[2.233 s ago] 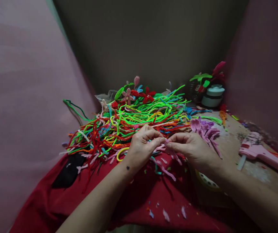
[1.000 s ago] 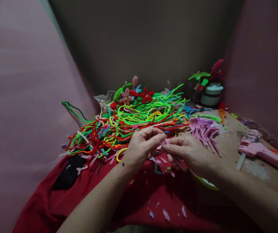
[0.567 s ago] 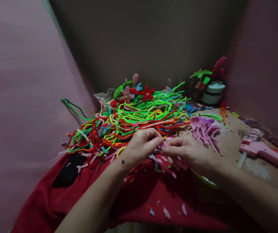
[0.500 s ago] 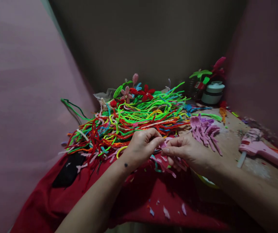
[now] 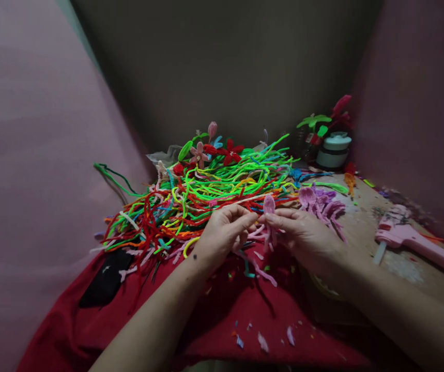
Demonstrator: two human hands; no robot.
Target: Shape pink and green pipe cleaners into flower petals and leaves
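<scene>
In my right hand (image 5: 303, 230), closed in a pinch, is a pink pipe-cleaner petal (image 5: 269, 203). Its rounded end stands up above the fingertips and its pink stems hang below them. Just to the left, my left hand (image 5: 229, 227) has thumb and fingers pressed together close to the petal; whatever lies between them is too small to make out. More pink and purple pipe-cleaner petals (image 5: 324, 204) lie beyond my right hand. Behind both hands spreads a heap of green, red, yellow and orange pipe cleaners (image 5: 222, 181).
A pink glue gun (image 5: 411, 235) rests at the right. Finished red flowers (image 5: 231, 152) lie on the heap. A pale green jar (image 5: 334, 150) stands at the back right. At the left, a black flat object (image 5: 105, 279) sits on the red cloth (image 5: 276, 315), which carries fuzzy scraps.
The pink petal has come up into view, upright in my right fingers, where before it was mostly hidden. My hands have drawn slightly apart, and the view has shifted a little.
</scene>
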